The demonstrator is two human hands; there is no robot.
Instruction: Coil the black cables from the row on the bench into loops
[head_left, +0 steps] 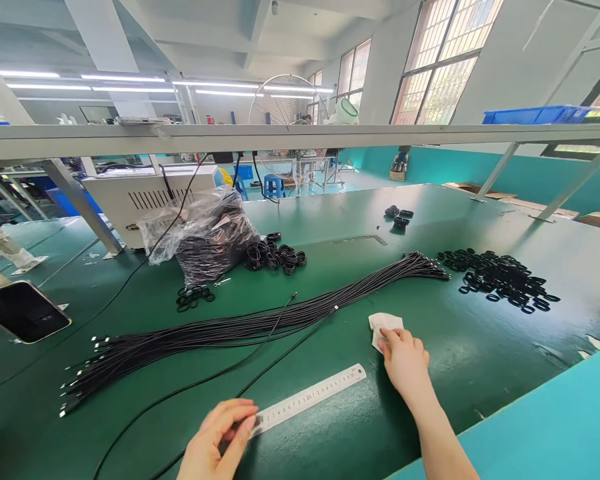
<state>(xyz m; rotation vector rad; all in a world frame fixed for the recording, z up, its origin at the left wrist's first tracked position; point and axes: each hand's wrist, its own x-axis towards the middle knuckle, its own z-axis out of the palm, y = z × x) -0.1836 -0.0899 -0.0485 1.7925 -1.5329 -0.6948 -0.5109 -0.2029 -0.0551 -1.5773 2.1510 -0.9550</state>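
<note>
Two hands busy: left hand pinches the end of a steel ruler; right hand, half-closed, holds a white cloth, black cables just ahead.

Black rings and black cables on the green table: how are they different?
The black cables are long and thin, but the black rings are small and round. The cables lie side by side in a long bundle, while the rings sit in a loose heap. The cables have shiny tips, and the rings have none. Both are black and lie on the green table.
</note>
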